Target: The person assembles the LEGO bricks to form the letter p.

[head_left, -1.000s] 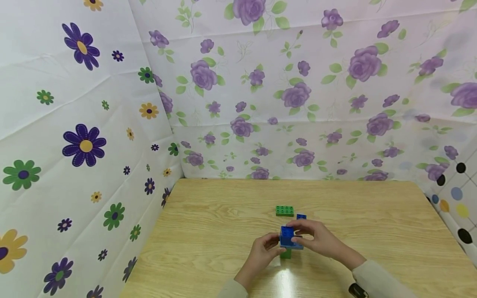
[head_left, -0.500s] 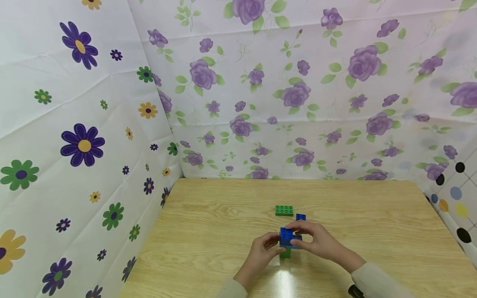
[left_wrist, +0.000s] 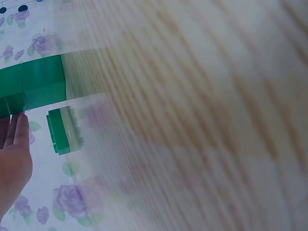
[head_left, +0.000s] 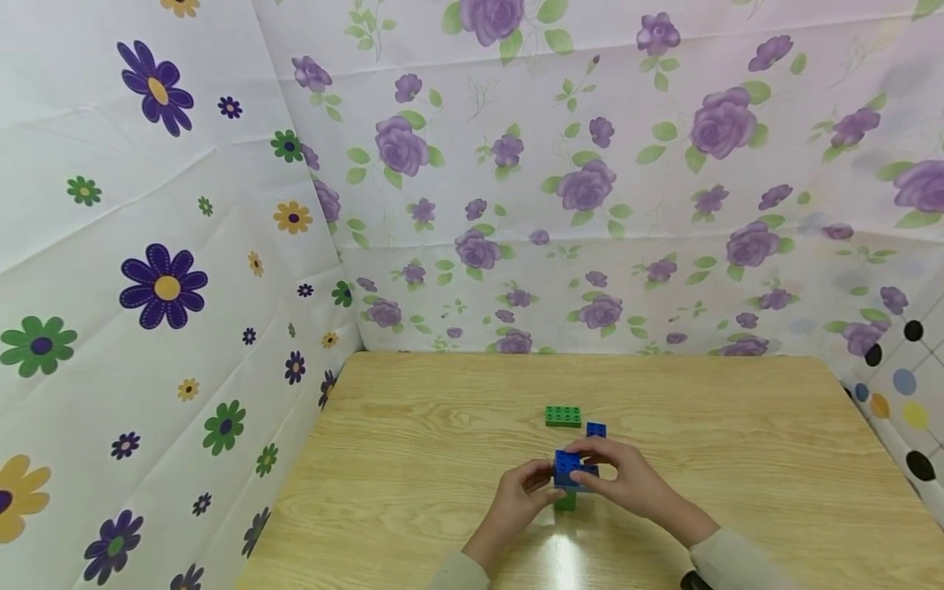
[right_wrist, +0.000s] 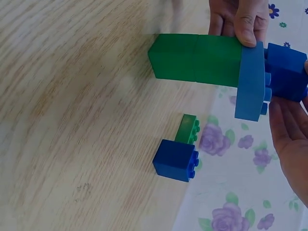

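shifting grip a bit, pinched blue block [right_wrist: 286,72] in curled right hand [head_left: 627,477] on light blue brick [right_wrist: 250,82], held by half-curled left hand [head_left: 519,501], so maybe was not all down yet.

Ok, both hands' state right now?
Left hand: closed, holding the light-blue rectangular plastic brick atop the green plastic column.
Right hand: closed, holding the dark-blue boxy plastic brick.

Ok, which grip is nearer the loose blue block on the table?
Right. In the head view, the right grip partly hides the loose blue block; the left grip is farther, left of the stack.
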Demonstrator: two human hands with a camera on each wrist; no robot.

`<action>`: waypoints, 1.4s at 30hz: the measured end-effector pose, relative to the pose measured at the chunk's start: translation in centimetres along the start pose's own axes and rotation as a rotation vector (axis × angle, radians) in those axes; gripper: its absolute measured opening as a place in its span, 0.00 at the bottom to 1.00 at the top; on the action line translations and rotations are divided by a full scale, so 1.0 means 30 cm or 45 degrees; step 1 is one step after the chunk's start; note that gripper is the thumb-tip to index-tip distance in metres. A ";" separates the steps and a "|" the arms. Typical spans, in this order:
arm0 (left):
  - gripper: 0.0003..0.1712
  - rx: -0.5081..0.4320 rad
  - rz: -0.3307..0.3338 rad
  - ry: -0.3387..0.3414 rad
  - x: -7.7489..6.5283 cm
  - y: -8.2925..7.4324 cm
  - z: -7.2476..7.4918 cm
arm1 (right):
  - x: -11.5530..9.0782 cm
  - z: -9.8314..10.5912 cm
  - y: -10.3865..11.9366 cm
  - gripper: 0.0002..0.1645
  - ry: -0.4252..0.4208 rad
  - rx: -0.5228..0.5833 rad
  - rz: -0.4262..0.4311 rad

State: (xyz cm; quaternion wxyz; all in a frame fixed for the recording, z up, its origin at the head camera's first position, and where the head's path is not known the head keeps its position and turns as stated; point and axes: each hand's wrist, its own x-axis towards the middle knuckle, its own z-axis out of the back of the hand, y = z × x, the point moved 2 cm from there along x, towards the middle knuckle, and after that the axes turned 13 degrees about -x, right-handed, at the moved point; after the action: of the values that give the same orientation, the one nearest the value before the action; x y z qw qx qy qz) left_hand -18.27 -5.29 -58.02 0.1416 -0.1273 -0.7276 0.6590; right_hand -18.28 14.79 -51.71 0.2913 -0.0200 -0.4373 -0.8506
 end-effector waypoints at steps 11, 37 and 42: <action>0.20 0.015 -0.023 0.010 -0.002 0.000 -0.002 | -0.002 -0.017 0.006 0.18 -0.045 0.007 0.014; 0.21 -0.021 0.035 -0.057 -0.013 -0.009 -0.018 | -0.013 0.005 0.109 0.19 -0.054 -0.018 -0.116; 0.24 -0.046 0.005 -0.055 -0.022 -0.013 -0.024 | -0.015 0.001 0.098 0.19 -0.058 -0.009 -0.121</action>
State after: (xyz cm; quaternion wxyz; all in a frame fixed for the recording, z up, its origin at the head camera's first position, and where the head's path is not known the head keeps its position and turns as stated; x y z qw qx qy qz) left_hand -17.37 -4.91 -57.60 0.1221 -0.1170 -0.7420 0.6487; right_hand -16.42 13.72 -49.66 0.2406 -0.0196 -0.4411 -0.8644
